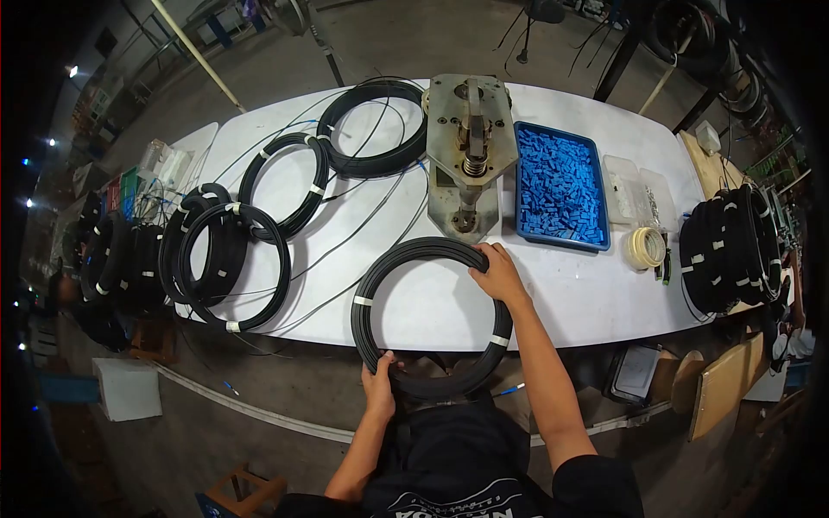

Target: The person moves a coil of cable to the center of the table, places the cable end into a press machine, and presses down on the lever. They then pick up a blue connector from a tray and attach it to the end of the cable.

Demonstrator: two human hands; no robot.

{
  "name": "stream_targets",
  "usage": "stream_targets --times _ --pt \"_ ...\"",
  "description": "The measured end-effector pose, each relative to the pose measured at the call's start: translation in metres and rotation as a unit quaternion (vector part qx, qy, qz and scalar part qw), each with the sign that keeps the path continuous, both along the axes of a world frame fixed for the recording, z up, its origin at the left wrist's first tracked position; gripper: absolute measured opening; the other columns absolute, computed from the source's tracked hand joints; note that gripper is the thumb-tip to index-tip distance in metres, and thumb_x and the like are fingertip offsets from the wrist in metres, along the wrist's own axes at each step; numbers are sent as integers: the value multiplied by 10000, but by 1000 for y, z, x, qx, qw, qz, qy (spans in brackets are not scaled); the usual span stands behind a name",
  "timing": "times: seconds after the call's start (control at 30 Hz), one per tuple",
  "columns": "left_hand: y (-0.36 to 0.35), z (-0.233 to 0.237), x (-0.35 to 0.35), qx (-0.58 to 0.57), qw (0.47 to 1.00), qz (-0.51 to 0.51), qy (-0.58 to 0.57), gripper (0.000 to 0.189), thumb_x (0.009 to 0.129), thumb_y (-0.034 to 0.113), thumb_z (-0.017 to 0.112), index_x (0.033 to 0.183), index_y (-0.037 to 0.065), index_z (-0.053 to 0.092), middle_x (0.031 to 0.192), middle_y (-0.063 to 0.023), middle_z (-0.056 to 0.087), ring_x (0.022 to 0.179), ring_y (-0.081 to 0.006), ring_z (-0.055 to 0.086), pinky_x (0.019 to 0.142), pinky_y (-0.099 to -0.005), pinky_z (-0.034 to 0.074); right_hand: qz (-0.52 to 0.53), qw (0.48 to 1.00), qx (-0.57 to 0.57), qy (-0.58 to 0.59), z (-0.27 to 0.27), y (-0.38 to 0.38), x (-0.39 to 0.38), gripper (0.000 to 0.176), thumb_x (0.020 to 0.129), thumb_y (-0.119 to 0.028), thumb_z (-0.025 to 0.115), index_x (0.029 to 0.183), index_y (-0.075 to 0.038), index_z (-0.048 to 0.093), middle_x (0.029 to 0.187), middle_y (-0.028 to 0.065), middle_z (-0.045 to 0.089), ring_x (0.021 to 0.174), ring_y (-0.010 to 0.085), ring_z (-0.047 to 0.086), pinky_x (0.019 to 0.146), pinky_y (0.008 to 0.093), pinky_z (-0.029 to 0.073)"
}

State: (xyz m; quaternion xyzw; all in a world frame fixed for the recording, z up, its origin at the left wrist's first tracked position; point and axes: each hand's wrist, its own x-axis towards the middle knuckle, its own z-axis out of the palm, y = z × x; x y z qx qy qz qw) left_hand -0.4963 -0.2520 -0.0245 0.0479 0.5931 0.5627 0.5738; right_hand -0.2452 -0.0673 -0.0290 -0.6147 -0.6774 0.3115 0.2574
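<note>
A coil of black cable, bound with white tape bands, is held between my two hands at the table's front edge. My left hand grips its lower left side, fingers closed around the bundle. On the upper right, my right hand is closed on the same coil. The coil's near part hangs over the edge, close to my body. Just beyond it stands a metal hand press with a spring on its shaft. Blue-tipped cable ends show below the table's edge.
Several more black cable coils lie on the white table at the left, with loose strands. Right of the press are a blue tray of small blue pieces, a tape roll and clear containers. A coil stack stands far right.
</note>
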Motion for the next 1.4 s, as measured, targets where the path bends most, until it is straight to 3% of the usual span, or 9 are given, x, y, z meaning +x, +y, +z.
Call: stream_targets --times 0.3,0.4,0.53,0.7,0.83,1.0,1.2,1.3,1.4 --pt "3 8 -13 -12 990 -134 33 205 895 225 677 921 48 578 756 -33 601 690 -180 610 656 -326 520 -4 986 -25 -162 13 7 -12 485 779 -361 726 1164 -80 641 1133 140 552 1095 371 516 883 481 487" --pt "6 -7 6 14 999 46 16 136 896 125 644 931 43 542 757 -43 550 668 -151 552 618 -310 503 -26 987 -3 -158 13 3 -17 482 776 -382 734 1146 -81 659 1141 143 548 1081 363 503 890 513 453" --pt "9 -3 5 1 998 55 9 228 889 133 664 1021 38 503 750 -40 545 657 -153 545 620 -309 501 -28 992 0 -124 8 3 -6 428 776 -364 732 1096 -85 679 1124 118 574 1073 340 501 921 517 388" --pt "15 2 -8 -66 996 58 -1 703 822 261 768 1270 45 272 1131 -130 478 996 -217 511 827 -383 491 -28 993 -51 -98 6 7 -8 398 764 -334 741 1065 -81 684 1104 96 602 1083 326 512 914 501 397" --pt "18 -6 10 -91 980 119 128 775 805 342 772 1321 59 267 1302 -137 379 1137 -220 457 935 -392 440 -20 993 -36 -115 11 10 -8 404 758 -317 747 1063 -60 679 1067 105 623 1059 326 539 886 474 445" --pt "5 -13 -7 -11 982 103 158 526 900 331 667 1253 60 387 1179 -95 474 1083 -212 483 942 -352 424 -11 995 23 -95 3 10 -5 409 755 -302 744 1059 -37 673 1022 116 637 1013 341 559 883 453 467" --pt "-47 6 -40 -39 995 -87 2 152 974 247 575 980 99 542 794 14 540 716 -118 556 595 -318 471 -11 996 48 -72 2 9 -4 384 746 -290 744 1005 -15 675 1009 137 632 960 366 563 847 446 468" --pt "-55 26 -50 -68 975 -210 -29 137 977 225 568 929 99 545 726 -1 525 633 -136 555 543 -293 454 -11 995 57 -83 -1 9 -4 389 748 -293 741 1012 -15 677 1000 145 634 954 368 566 840 448 467" --pt "-51 42 -59 -59 979 -196 -25 125 966 201 579 908 94 548 729 -9 534 656 -147 584 549 -293 464 -1 995 44 -86 6 9 -3 390 749 -296 740 1014 -16 678 1008 144 636 961 365 569 842 447 468"
